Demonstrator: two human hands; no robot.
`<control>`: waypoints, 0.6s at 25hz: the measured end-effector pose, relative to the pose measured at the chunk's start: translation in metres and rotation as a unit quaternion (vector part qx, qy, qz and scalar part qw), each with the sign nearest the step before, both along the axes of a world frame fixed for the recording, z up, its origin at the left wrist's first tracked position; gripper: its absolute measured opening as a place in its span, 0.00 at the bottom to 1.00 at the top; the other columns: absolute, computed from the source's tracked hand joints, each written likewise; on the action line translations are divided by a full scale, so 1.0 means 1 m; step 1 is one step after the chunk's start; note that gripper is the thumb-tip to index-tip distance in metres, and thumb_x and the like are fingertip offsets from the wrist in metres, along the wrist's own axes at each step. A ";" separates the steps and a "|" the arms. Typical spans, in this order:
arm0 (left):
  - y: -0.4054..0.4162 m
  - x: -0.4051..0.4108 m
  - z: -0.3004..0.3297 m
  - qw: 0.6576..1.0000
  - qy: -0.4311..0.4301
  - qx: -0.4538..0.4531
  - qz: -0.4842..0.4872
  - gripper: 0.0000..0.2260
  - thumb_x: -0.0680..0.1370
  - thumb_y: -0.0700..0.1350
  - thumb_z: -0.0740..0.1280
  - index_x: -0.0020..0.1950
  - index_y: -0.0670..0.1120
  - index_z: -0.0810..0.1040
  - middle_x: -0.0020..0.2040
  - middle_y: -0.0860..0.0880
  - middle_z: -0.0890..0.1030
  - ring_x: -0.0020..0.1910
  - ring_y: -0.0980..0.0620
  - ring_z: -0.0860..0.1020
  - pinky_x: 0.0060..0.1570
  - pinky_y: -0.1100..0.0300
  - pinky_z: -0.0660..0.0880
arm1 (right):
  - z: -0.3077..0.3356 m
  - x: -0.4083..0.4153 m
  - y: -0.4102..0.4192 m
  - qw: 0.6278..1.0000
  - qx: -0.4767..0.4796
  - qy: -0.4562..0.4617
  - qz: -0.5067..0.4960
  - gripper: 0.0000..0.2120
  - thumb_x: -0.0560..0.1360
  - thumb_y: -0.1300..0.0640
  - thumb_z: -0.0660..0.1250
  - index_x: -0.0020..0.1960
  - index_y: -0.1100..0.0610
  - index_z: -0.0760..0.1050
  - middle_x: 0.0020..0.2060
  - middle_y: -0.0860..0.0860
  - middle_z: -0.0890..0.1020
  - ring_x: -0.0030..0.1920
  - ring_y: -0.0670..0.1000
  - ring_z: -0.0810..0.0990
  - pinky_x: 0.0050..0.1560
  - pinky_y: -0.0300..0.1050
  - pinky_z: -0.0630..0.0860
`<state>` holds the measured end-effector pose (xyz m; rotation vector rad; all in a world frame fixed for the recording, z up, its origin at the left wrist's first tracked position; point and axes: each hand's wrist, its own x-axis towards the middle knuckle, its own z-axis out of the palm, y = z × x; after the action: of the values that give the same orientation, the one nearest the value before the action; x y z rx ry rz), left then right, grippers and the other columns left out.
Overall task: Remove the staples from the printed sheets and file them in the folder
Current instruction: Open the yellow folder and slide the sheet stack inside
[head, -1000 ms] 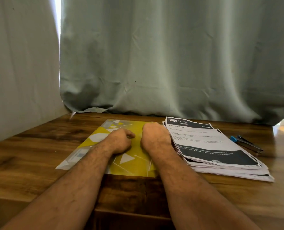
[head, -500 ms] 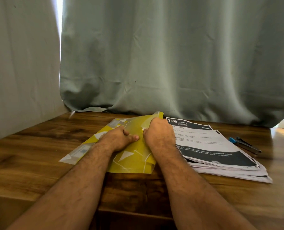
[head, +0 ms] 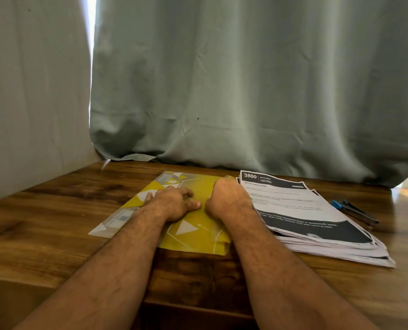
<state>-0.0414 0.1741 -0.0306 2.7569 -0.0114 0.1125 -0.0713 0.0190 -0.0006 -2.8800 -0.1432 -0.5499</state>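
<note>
Folder (head: 193,234): yellow, printed with white triangles and thin lines, flat on the wooden table (head: 43,210) in front of you, cover down. Your left hand (head: 174,203) rests on the cover with fingers loosely bent, thumb tip out toward the right; it holds nothing that you can see. Your right hand (head: 229,198) sits at the folder's right edge with knuckles up and fingers tucked under. It may be pinching the cover's edge, but the fingers are hidden, so you cannot tell.

Printed sheets (head: 317,220): a thick stack just right of the folder, touching or nearly touching your right wrist. Edges are fanned and uneven at the near corner. Top page reads "3800", "KITCHEN" and "Wash baby bottle"; the smaller lines are too blurred to read.

Handling, as a judgement: the folder looks thin, glossy plastic, so expect it to flex and slide on the wood. Pin it with one palm and lift the cover at its free right edge. The stack is likely heavy as a whole and floppy by the sheet; take one stapled set at a time by a corner, near the staple.

Tool with a blue tip (head: 355,211): beyond the stack on the right, untouched, possibly the staple remover. Grey-green curtain (head: 246,91) behind the table.
</note>
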 end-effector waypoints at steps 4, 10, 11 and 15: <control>-0.002 -0.002 0.001 1.000 0.005 -0.010 0.002 0.25 0.76 0.70 0.62 0.72 0.64 0.70 0.77 0.50 0.66 0.76 0.44 0.64 0.76 0.37 0.52 | 0.000 0.009 0.008 0.998 -0.055 -0.025 0.011 0.14 0.80 0.61 0.60 0.63 0.59 0.76 0.60 0.57 0.79 0.60 0.59 0.79 0.56 0.50 0.77; -0.003 -0.005 0.007 0.999 0.015 -0.018 0.025 0.24 0.77 0.67 0.64 0.71 0.63 0.71 0.78 0.50 0.66 0.77 0.43 0.63 0.76 0.37 0.50 | 0.009 0.013 -0.001 0.990 0.115 -0.070 -0.052 0.11 0.77 0.62 0.63 0.58 0.63 0.77 0.57 0.61 0.81 0.58 0.62 0.79 0.56 0.50 0.76; -0.002 -0.007 0.007 0.999 0.022 -0.014 0.029 0.24 0.77 0.67 0.64 0.72 0.62 0.71 0.78 0.50 0.66 0.77 0.43 0.63 0.76 0.37 0.50 | 0.012 0.013 -0.007 0.982 0.163 -0.070 -0.067 0.11 0.77 0.61 0.64 0.57 0.64 0.77 0.56 0.62 0.81 0.58 0.63 0.79 0.55 0.51 0.76; -0.006 -0.011 0.009 0.999 -0.016 -0.044 0.002 0.24 0.78 0.58 0.69 0.74 0.59 0.71 0.77 0.49 0.67 0.75 0.45 0.66 0.76 0.44 0.59 | 0.018 0.012 -0.019 0.967 0.234 -0.061 -0.075 0.10 0.76 0.58 0.66 0.52 0.63 0.78 0.49 0.58 0.80 0.53 0.61 0.80 0.47 0.47 0.74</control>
<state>-0.0519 0.1685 -0.0215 2.6670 -0.0083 0.1559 -0.0596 0.0000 0.0178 -2.4085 0.1667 -0.6830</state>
